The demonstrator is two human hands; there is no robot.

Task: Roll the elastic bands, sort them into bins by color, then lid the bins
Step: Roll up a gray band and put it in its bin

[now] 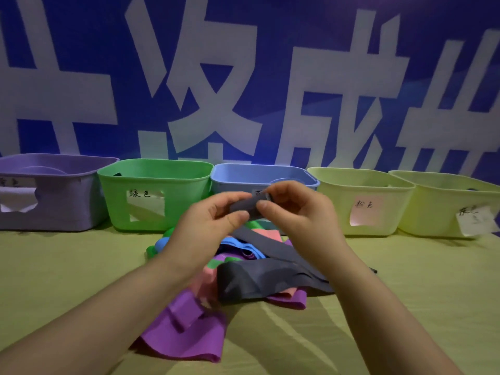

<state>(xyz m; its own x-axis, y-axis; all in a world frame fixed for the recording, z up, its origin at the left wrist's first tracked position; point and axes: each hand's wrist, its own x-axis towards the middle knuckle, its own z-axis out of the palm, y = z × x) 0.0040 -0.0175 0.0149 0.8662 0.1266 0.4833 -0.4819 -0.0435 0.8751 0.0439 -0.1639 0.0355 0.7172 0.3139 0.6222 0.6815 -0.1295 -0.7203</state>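
Fingers (pixel 240 216) round flat, rubbery grey band (pixel 244 206)

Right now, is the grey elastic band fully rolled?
No, partly rolled: left hand and right hand pinch the grey elastic band, tail trailing onto the pile.

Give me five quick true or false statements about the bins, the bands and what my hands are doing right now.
1. Both hands, left hand and right hand, hold the grey band. True.
2. Five bins stand in a row. True.
3. The green bin is at the far right. False: it is second from the left.
4. The grey band is fully rolled. False: its tail trails down to the pile.
5. A purple band lies nearest the camera. True.
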